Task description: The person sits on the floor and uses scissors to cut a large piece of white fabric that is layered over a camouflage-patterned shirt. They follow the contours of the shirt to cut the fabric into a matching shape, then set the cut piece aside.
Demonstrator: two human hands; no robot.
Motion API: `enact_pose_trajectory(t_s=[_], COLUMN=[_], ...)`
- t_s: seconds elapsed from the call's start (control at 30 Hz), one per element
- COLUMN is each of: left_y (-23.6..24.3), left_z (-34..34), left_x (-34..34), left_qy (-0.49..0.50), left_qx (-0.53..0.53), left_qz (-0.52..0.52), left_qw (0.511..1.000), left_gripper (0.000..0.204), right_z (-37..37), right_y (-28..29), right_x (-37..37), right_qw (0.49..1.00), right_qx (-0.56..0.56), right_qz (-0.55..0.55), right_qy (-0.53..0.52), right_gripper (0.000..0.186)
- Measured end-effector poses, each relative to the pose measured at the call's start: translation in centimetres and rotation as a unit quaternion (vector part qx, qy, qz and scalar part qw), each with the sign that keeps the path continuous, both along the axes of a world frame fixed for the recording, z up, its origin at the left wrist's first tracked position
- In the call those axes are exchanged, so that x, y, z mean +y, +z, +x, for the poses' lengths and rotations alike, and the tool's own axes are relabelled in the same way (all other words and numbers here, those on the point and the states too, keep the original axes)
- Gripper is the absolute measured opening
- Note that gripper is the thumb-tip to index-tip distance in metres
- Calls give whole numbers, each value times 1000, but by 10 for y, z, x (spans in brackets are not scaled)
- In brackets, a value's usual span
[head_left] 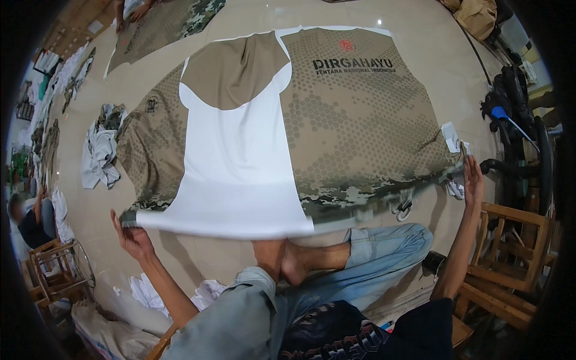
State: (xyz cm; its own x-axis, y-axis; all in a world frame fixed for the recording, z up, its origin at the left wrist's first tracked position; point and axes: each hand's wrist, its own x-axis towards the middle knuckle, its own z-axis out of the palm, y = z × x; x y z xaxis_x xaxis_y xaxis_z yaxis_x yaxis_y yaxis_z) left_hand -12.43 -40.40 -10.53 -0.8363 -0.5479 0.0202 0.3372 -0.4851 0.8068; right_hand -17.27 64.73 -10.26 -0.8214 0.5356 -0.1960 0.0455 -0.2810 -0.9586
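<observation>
A large printed fabric sheet [360, 120] is stretched in front of me, khaki with a hexagon pattern, dark lettering and camouflage along its near edge. A white middle section [237, 156] carries a plain khaki shape at its top. My left hand [133, 239] grips the near left corner of the sheet. At the opposite end, my right hand [473, 177] holds the right corner, fingers pressed on it. The near edge is lifted and blurred. My bare feet [291, 267] are crossed just below that edge.
Another person's hands [138, 12] are on cloth at the top left; a seated person [36, 222] is at the left. Piled garments [99, 156], wooden stools [510, 252], a dark hose with blue tool [501, 114] and a brown sack [474, 15] surround me on the tiled floor [72, 198].
</observation>
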Motion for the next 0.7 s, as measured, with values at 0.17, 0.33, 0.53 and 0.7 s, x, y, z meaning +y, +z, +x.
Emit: enact_pose_trajectory(t_s=[0.17, 0.33, 0.53, 0.7], left_y=[-32, -63, -98, -118], left_z=[-97, -156, -189, -205], left_x=[51, 74, 60, 42], left_qy=[28, -48, -51, -82], left_qx=[-152, -246, -264, -287], left_qz=[-130, -168, -217, -257], left_qw=[979, 953, 938, 919], left_gripper=[45, 55, 50, 50], right_z=[-86, -161, -212, -242], right_y=[-20, -73, -105, -123], right_x=[-41, -69, -83, -88], right_qw=[996, 992, 991, 990], right_qx=[-3, -37, -65, -91], right_qz=[50, 93, 99, 94], right_qy=[68, 71, 61, 49], right_gripper=[60, 64, 64, 64])
